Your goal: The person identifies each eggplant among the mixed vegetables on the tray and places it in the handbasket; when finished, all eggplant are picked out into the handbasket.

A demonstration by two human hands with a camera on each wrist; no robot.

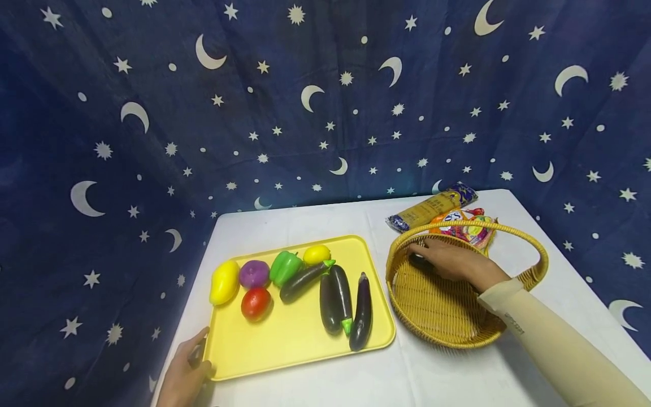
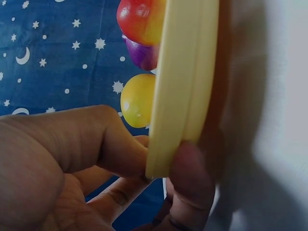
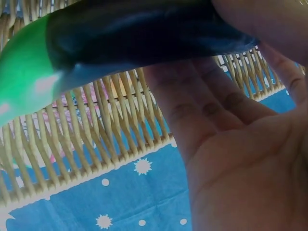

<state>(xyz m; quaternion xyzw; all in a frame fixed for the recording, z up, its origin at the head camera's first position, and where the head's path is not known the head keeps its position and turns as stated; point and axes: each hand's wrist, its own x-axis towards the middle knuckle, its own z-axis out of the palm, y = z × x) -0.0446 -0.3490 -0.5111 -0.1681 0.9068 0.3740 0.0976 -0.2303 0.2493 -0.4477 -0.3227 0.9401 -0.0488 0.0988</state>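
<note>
Pinching the left edge of a flat yellow plastic tray (image 1: 239, 351) between the thumb and bent fingers of the left hand (image 1: 183, 367). Beyond, inside a round tan wicker basket (image 1: 432, 305), holding a glossy black eggplant with a green end (image 3: 120, 41) between thumb and fingers of the right hand (image 1: 452, 260). Working over a white tabletop (image 1: 366, 384), before dark blue moon-and-star fabric (image 1: 285, 147).

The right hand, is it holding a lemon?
No, the right hand is gripping a long, dark eggplant inside the woven basket.

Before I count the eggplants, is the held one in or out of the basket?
In: the right hand grips the eggplant inside the rim of the basket.
</note>
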